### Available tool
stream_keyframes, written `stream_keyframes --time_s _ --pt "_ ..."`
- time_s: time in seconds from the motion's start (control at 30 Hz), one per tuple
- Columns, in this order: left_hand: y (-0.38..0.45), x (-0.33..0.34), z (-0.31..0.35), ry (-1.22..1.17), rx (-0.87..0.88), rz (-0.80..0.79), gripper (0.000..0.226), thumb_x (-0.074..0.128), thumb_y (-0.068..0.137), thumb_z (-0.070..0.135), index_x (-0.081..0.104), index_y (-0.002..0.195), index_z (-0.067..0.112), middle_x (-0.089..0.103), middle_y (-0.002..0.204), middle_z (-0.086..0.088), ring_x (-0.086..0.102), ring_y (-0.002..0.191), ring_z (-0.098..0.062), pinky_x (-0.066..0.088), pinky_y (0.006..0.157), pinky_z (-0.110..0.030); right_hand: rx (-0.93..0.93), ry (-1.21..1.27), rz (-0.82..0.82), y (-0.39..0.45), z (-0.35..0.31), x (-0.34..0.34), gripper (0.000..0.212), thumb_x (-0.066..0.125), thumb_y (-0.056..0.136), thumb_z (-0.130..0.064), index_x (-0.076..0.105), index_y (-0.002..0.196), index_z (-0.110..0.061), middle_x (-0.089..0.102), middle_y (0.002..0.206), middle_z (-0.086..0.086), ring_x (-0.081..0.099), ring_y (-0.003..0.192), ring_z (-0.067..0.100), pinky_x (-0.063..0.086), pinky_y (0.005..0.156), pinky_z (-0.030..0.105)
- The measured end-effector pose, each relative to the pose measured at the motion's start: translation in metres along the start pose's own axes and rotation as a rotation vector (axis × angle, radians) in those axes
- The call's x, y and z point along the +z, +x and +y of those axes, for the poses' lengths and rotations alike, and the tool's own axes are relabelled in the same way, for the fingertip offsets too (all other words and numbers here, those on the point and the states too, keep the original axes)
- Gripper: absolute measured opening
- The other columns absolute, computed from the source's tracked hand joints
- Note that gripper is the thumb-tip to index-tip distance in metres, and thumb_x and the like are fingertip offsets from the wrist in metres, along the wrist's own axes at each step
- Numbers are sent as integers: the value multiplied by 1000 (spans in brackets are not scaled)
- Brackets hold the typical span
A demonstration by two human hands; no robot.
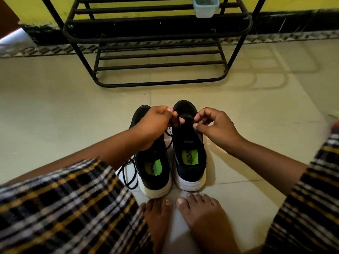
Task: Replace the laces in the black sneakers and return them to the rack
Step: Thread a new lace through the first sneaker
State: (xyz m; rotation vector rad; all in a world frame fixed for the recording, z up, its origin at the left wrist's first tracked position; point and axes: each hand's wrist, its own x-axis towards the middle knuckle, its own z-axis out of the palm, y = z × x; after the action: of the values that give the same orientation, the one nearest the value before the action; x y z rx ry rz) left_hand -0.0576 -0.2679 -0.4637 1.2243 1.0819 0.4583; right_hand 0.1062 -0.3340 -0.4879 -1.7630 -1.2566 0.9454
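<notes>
Sneakers: black fabric sneakers with white soles (189,154) are sitting side by side on the cream tiled floor (55,107), just before our bare toes.
Lace: a black cord lace (169,133) is trailing between them.
Left hand (156,123): we are pinching the lace.
Right hand (214,123): we are curling fingers, pinching at the right sneaker's front.
Rack: a black metal rack (157,57) is standing beyond.
</notes>
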Motion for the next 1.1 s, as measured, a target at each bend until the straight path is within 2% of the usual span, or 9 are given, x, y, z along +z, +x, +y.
stream_keyframes --time_s 0.1,0.2,0.3,0.4,0.5,0.63,0.83,0.97,1.1 --pt "-3 0 6 -134 -7 30 32 28 104 19 48 80 13 59 73 -4 64 84 -20 49 73 -23 -4 -164 -56 1 5 0 22 72 78 -9 57 92 -18 54 88 1 46 71 8 37 60 9" --pt "0 -2 7 -154 -8 52 31 30 104 22 49 81 13 53 63 0 64 79 -23 47 76 -29 17 -415 -126 0 15 2 35 70 81 -30 54 109 -15 48 105 2 47 85 12 37 72 21" --pt "-1 -3 3 -127 -16 34 31 32 104 23 48 80 13 48 53 4 57 58 -19 42 81 -44 61 -576 -172 -6 23 6 46 56 87 -48 51 115 -12 48 113 8 52 99 24 45 83 35" --pt "-7 -2 2 -86 -37 47 32 32 104 23 49 78 13 43 53 4 47 49 -13 42 69 -36 75 -713 -221 -14 20 7 51 46 90 -54 45 118 -10 50 116 12 55 100 29 46 77 36" --pt "-11 -7 4 -7 -39 55 31 33 103 23 50 80 14 45 62 2 41 53 -10 37 53 -21 -7 -1035 -293 -16 9 10 48 48 92 -48 38 120 -10 56 109 12 60 94 32 43 64 34" --pt "-14 -10 4 71 -60 40 29 34 103 22 52 83 11 50 68 -1 37 51 -10 32 47 -19 -55 -1235 -326 -18 3 19 33 45 93 -18 35 122 -6 64 93 10 63 81 30 36 57 30" --pt "-24 -19 4 42 -31 66 31 33 103 24 51 82 12 48 63 0 35 41 -3 29 42 -16 -56 -1272 -308 -19 8 20 40 42 91 -12 30 128 -6 65 95 11 63 81 31 38 58 31" --pt "-30 -24 3 7 -93 90 30 32 103 24 50 82 13 47 62 0 34 41 -6 27 43 -18 -29 -1229 -342 -19 3 21 44 40 95 -15 24 135 -5 64 101 12 62 87 31 33 51 29" --pt "-37 -30 0 35 -184 76 21 35 102 21 47 87 14 48 65 -3 33 43 -9 31 42 -21 3 -1197 -336 -23 -8 17 35 34 100 -27 33 128 -4 62 113 12 61 99 29 33 62 28"
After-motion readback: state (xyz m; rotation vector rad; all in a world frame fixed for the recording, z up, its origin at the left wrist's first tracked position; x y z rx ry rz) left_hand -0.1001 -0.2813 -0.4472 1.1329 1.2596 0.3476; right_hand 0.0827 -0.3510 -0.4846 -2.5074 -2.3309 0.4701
